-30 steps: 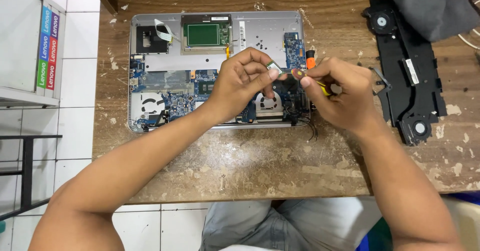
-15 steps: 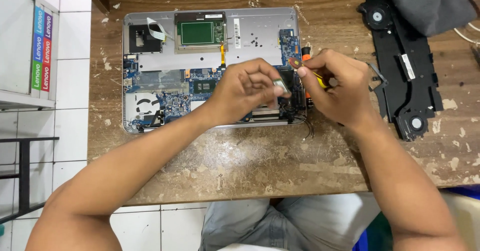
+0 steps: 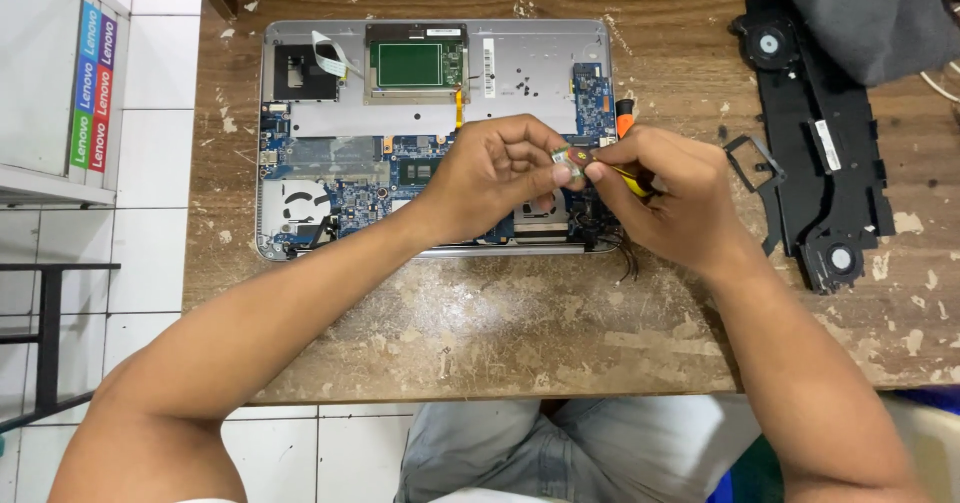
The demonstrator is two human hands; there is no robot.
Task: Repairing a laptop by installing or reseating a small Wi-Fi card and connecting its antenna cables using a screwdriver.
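Note:
An opened laptop base [image 3: 530, 58] lies on the worn wooden table [image 3: 520, 333], its blue circuit board and green touchpad board exposed. My left hand [image 3: 495, 173] pinches a small card module [image 3: 572, 166] over the right part of the board. My right hand [image 3: 665, 198] touches the same module with its fingertips and holds a yellow-handled tool [image 3: 630, 180] in the palm. An orange-tipped screwdriver [image 3: 624, 115] sticks out just behind my right hand. The cooling fan area under my hands is partly hidden.
A black speaker and fan assembly [image 3: 815, 148] lies at the right, with a small black bracket [image 3: 752, 163] next to it. A grey cloth [image 3: 870, 13] covers the far right corner. White tiled floor and a glass cabinet [image 3: 50, 83] are at the left.
Both hands have stayed together over the right part of the board, and the small module now sits a little higher between the fingertips. The camera view shifted slightly.

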